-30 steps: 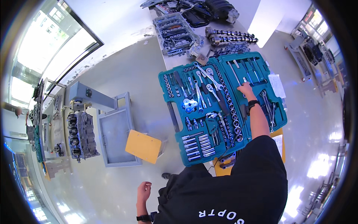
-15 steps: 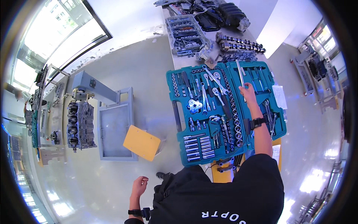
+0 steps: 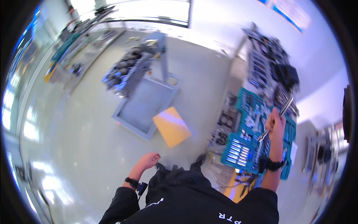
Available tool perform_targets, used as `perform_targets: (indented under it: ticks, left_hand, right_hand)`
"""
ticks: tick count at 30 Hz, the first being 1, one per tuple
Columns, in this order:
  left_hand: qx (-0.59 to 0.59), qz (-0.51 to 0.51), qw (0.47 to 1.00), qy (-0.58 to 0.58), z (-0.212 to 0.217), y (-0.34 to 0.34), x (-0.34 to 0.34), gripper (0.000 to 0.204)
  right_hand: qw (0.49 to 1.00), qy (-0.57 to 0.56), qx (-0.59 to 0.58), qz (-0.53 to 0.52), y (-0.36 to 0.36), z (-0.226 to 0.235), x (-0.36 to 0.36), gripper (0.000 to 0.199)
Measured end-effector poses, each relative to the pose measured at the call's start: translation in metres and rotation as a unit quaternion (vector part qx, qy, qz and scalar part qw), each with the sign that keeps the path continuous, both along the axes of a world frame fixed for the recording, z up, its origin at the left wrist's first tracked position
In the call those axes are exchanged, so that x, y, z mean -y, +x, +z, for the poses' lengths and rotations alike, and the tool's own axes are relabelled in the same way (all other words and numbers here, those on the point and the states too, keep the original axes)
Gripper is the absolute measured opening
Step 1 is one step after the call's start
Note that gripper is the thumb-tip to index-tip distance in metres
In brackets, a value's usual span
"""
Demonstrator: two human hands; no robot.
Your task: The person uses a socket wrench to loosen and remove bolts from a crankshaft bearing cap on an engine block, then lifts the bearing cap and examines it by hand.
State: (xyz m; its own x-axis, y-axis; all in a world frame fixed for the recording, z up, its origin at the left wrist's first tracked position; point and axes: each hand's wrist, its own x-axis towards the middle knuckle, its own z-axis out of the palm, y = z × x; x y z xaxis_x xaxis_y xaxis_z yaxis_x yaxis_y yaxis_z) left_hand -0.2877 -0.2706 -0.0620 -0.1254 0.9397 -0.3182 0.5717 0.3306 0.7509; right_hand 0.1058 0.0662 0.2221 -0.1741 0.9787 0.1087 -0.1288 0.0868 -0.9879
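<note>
My right hand (image 3: 275,123) is closed round a long chrome bar (image 3: 286,106), held slantwise above the open teal tool case (image 3: 228,158). One end of the bar sticks out beyond the hand toward the far right, the other toward the near sockets (image 3: 238,152). Chrome ratchets and wrenches lie in the case, partly covered by my hand and arm. My left hand (image 3: 150,160) hangs over the floor in front of my body, its fingers curled in, and nothing shows in it.
An engine block (image 3: 126,71) hangs on a grey stand (image 3: 143,106) ahead to the left, with a yellow board (image 3: 172,127) by its base. Engine parts (image 3: 266,52) crowd the bench behind the case. Another bench (image 3: 89,50) stands at the far left.
My view has swung left, so the case and bench appear farther right. The bar stays in my right hand but is now tilted the other way. My left hand has risen somewhat.
</note>
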Motion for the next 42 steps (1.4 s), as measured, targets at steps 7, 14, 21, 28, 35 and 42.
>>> perform_targets:
  ticks: [7,14,21,28,35,42]
  left_hand:
    - [0.052,0.105,0.990,0.073,0.012,-0.144,0.172,0.020]
    - [0.167,0.285,0.907,0.261,0.103,-0.238,0.222,0.031]
    - [0.246,0.334,0.899,0.142,0.103,-0.399,0.209,0.026]
    - [0.090,0.277,0.955,0.057,0.097,-0.633,0.154,0.037]
    - [0.034,0.125,0.992,0.007,0.115,-0.865,0.056,0.032]
    - [0.046,-0.048,0.998,-0.002,0.102,-1.043,-0.041,0.030]
  right_hand:
    - [0.963,-0.135,0.022,0.234,-0.327,-0.061,0.211,0.044]
    - [0.833,-0.223,-0.125,0.490,-0.595,-0.092,0.392,0.042]
    - [0.770,-0.303,-0.117,0.549,-0.781,-0.106,0.402,0.045]
    - [0.728,-0.472,-0.209,0.450,-0.989,-0.143,0.288,0.044]
    - [0.761,-0.480,-0.310,0.308,-1.164,-0.154,0.186,0.047]
    - [0.792,-0.433,-0.397,0.166,-1.260,-0.186,0.120,0.047]
